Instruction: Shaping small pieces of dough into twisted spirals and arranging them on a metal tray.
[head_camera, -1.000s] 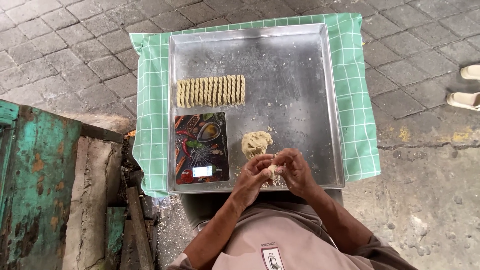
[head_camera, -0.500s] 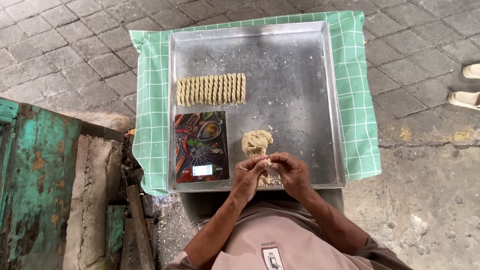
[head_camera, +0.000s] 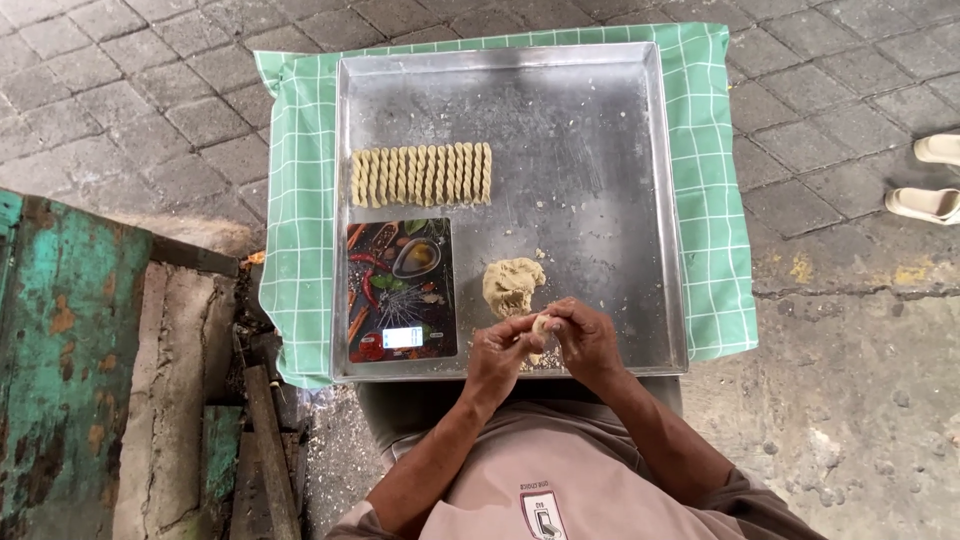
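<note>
From the head view, the left hand (head_camera: 497, 355) and right hand (head_camera: 585, 340) stay joined over the near edge of the metal tray (head_camera: 600, 150), fingers pinched together on a small dough piece (head_camera: 541, 325). As before, the dough lump (head_camera: 512, 285) sits just beyond them, with the twisted dough row (head_camera: 421, 174) farther back and the kitchen scale (head_camera: 401, 290) unmoved.

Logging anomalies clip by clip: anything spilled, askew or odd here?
Only small things: dough crumbs lie scattered over the metal tray, and the checked cloth sits slightly askew under it. The twisted sticks sit in a tidy row.
</note>
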